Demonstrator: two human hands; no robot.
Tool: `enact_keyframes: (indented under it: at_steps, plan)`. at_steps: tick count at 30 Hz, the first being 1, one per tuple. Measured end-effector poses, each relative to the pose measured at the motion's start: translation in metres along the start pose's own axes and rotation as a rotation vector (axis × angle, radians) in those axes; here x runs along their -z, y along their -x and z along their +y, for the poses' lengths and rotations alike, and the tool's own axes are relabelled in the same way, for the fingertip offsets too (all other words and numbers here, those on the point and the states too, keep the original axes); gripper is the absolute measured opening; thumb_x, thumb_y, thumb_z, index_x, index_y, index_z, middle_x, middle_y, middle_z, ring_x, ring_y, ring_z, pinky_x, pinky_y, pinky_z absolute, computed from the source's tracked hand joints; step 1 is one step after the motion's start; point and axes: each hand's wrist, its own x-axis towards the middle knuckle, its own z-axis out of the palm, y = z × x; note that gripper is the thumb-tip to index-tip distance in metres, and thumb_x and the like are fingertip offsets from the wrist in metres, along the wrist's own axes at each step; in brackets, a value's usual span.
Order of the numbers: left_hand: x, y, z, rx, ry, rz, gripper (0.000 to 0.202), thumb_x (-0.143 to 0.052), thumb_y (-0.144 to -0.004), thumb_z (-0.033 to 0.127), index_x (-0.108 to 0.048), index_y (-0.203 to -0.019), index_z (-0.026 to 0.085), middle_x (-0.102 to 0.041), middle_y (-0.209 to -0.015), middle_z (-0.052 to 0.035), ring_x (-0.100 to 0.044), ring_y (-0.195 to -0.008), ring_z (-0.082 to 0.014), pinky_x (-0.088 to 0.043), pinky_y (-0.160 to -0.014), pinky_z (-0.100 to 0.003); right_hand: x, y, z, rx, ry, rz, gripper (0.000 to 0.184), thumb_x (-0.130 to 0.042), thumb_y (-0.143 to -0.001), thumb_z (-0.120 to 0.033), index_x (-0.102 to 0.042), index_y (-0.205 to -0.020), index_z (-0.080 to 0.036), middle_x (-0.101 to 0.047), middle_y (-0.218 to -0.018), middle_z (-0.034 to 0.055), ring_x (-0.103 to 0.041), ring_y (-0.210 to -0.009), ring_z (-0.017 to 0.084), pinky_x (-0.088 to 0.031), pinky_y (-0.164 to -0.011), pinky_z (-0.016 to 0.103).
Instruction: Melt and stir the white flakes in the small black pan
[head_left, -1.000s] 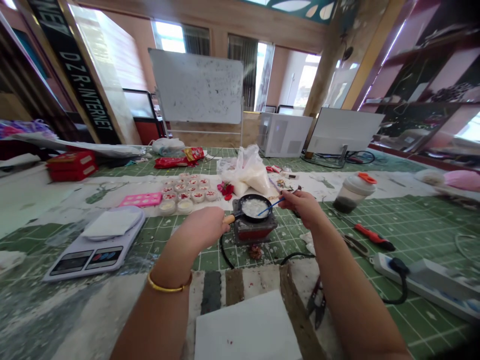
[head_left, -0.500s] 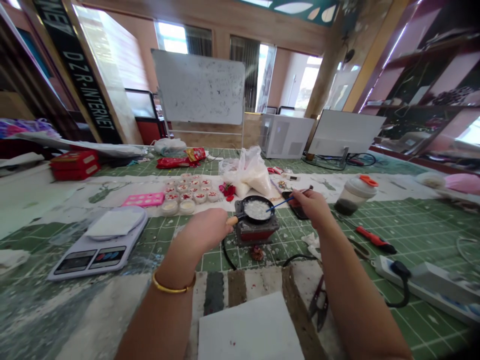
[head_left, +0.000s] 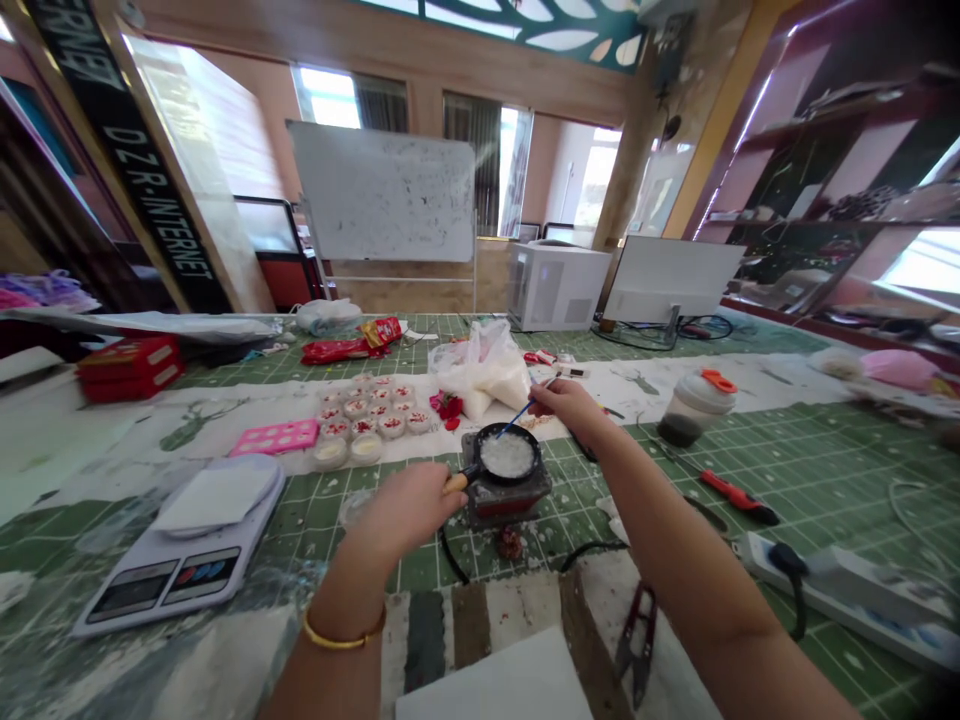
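Note:
My left hand [head_left: 411, 503] is closed around the wooden handle [head_left: 455, 484] of a small black frying pan [head_left: 537, 462]. The pan rests on a little hot plate [head_left: 510, 505] and holds whitish, lumpy stuff [head_left: 507, 455], partly melted in look. Pinched in my right hand [head_left: 568, 403] is a thin blue stick [head_left: 517, 418], whose lower end dips into the pan near its far left rim. Just behind the pan stands a clear plastic bag [head_left: 499, 375] of white material, with red flowers [head_left: 448, 406] beside it.
Left of the pan are several small cups [head_left: 379, 410], a pink mold [head_left: 276, 437] and a kitchen scale [head_left: 187, 545]. On the right lie a shaker bottle [head_left: 696, 408], a red-handled tool [head_left: 739, 497] and a power strip [head_left: 832, 590]. Thread snips [head_left: 636, 640] and white paper [head_left: 499, 685] are nearest me.
My right hand has swung left and toward the far side of the pan, carrying the stick's tip from the right part to the far left. The camera view has tilted up slightly.

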Motion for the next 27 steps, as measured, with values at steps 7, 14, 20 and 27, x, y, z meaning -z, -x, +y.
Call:
enact_keyframes:
  at_steps: [7,14,20,27]
  plan:
    - [0.001,-0.007,0.004,0.036,0.020,0.006,0.037,-0.034,-0.080,0.044,-0.059,-0.072,0.018,-0.063,-0.076,-0.0060,-0.055,-0.065,-0.0155,-0.027,-0.051,-0.024,0.008,-0.022,0.003,0.024,0.155,-0.117,0.019,-0.051,-0.076,-0.031,-0.060,-0.073,-0.014,-0.068,-0.064,0.0054,-0.062,-0.060,0.014,-0.047,-0.058,0.023]
    - [0.000,-0.007,0.011,0.086,-0.059,0.006,0.045,-0.025,-0.083,0.044,-0.057,-0.066,0.018,-0.063,-0.070,-0.0060,-0.055,-0.062,-0.0164,-0.028,-0.051,-0.025,0.040,0.004,-0.007,0.078,0.399,-0.060,0.024,-0.052,-0.076,-0.037,-0.062,-0.068,-0.017,-0.068,-0.066,0.0026,-0.059,-0.064,0.015,-0.041,-0.061,0.024]
    - [-0.003,-0.008,0.010,0.094,-0.051,-0.002,0.044,-0.024,-0.084,0.045,-0.055,-0.066,0.019,-0.062,-0.069,-0.0046,-0.054,-0.062,-0.0157,-0.026,-0.050,-0.024,0.039,0.031,-0.016,0.178,0.491,-0.170,0.031,-0.044,-0.081,-0.041,-0.065,-0.075,-0.020,-0.069,-0.073,0.0006,-0.060,-0.070,0.015,-0.043,-0.065,0.024]
    - [-0.005,-0.010,0.007,0.097,-0.017,-0.011,0.042,-0.025,-0.084,0.045,-0.053,-0.066,0.020,-0.061,-0.068,-0.0027,-0.055,-0.063,-0.0164,-0.022,-0.049,-0.025,0.042,0.016,-0.010,0.197,0.585,-0.080,0.033,-0.044,-0.081,-0.040,-0.068,-0.073,-0.020,-0.068,-0.085,0.0022,-0.061,-0.079,0.017,-0.043,-0.071,0.025]
